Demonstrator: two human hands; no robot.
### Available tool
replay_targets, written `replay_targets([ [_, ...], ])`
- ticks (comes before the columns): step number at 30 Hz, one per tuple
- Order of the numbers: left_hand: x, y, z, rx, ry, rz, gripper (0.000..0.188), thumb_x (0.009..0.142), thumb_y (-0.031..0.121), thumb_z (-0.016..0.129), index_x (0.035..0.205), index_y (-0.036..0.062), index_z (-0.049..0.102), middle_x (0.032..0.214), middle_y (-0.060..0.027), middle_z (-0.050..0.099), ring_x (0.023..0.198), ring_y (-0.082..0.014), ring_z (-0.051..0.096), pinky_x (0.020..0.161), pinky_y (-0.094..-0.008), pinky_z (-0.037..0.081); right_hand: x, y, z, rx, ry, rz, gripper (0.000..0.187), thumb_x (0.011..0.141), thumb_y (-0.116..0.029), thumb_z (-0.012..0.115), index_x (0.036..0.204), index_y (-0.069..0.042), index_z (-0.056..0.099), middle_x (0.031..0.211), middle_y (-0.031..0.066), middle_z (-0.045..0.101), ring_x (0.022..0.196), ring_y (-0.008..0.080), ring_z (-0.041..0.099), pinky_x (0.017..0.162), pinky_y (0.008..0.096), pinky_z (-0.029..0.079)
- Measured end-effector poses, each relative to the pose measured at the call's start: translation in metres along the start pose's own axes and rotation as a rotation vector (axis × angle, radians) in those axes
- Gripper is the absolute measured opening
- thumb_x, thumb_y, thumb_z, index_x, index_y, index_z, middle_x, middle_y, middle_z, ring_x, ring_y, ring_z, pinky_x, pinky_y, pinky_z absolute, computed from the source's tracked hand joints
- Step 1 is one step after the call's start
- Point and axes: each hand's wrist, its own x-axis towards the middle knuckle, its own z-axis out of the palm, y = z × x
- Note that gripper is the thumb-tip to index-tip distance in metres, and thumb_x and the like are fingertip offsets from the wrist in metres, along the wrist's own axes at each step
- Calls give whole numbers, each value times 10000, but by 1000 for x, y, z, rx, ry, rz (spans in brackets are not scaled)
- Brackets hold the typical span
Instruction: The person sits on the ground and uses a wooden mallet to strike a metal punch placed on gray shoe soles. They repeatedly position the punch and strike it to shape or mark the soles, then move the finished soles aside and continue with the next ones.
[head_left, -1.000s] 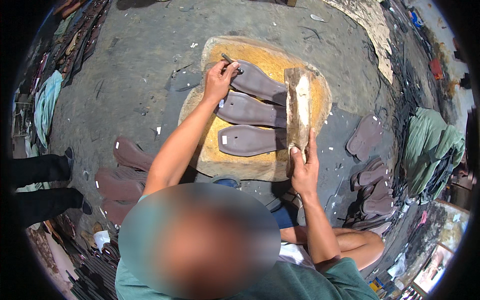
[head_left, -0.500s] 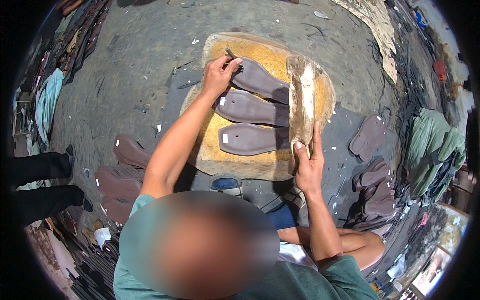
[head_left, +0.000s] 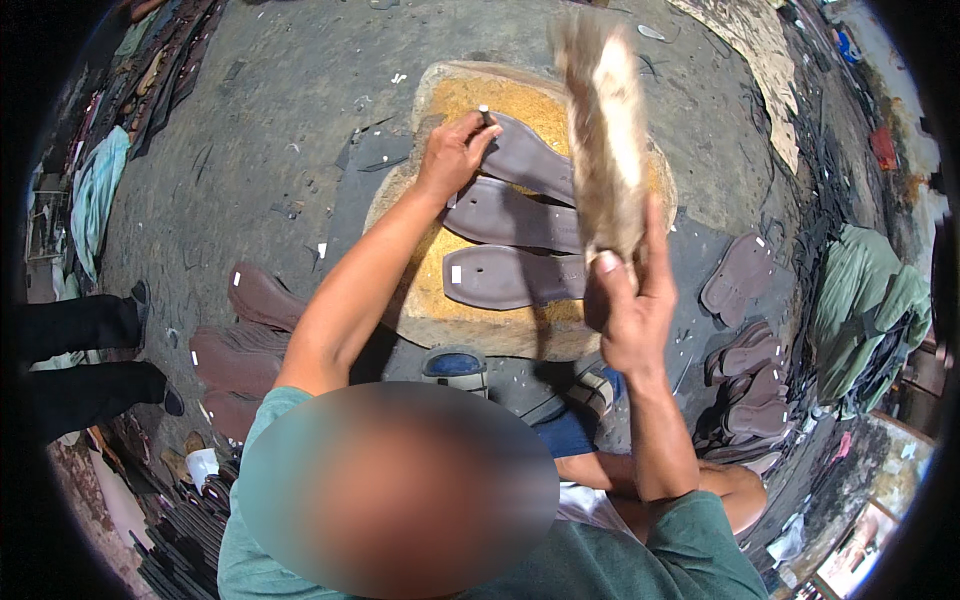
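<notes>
Three dark brown shoe soles lie side by side on a yellow-topped block. My left hand pinches a short dark punch, which stands roughly upright at the left end of the far sole. Its lower tip is hidden by my fingers. Small holes show in the left ends of the middle sole and the near sole. Wrapped round the near end of a worn wooden mallet, my right hand holds it raised above the block. The mallet covers the soles' right ends and is blurred at its top.
Stacked brown soles lie at the left, and more piles of soles at the right. A green cloth hangs farther right. Another person's dark-clad legs reach in from the left. Scraps litter the floor.
My right hand has lifted the mallet off the block, up toward the camera. In my left hand the punch has gone from tilted to nearly upright on the far sole.
</notes>
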Motion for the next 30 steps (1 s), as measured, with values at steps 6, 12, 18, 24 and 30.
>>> replay_targets([
  [6,-1,5,10,34,31,158,174,881,172,736,981,33,705,916,-180,705,860,-361,698,740,-423,564,34,-27,11,139,46,-132,577,949,-308,617,1400,-22,396,1212,243,570,1069,365,591,917,416,475],
  [12,-12,-11,4,258,-79,33,206,878,156,715,1043,33,713,993,-184,710,920,-384,690,772,-444,559,15,51,48,-394,-99,59,667,959,-237,609,1557,-122,338,1184,300,658,1063,489,644,923,501,509],
  [18,-6,6,11,129,-6,42,235,925,211,695,1077,32,712,1020,-171,724,875,-362,703,746,-430,556,-62,57,-24,-582,44,182,664,980,-190,585,1572,-93,301,1299,296,606,1146,431,640,942,446,514],
  [24,8,10,16,-73,7,-303,227,892,210,737,1013,20,706,896,-157,722,763,-259,702,686,-375,541,-65,73,-40,-759,-28,410,675,961,-259,595,1575,-232,317,1020,280,706,919,482,676,812,543,525],
  [30,34,33,-3,-803,333,-520,172,958,216,703,942,50,663,880,-29,694,809,-123,655,715,-254,536,-63,72,-48,-665,-70,505,667,972,-255,583,1579,-204,312,1258,289,637,1116,447,651,923,472,533],
])
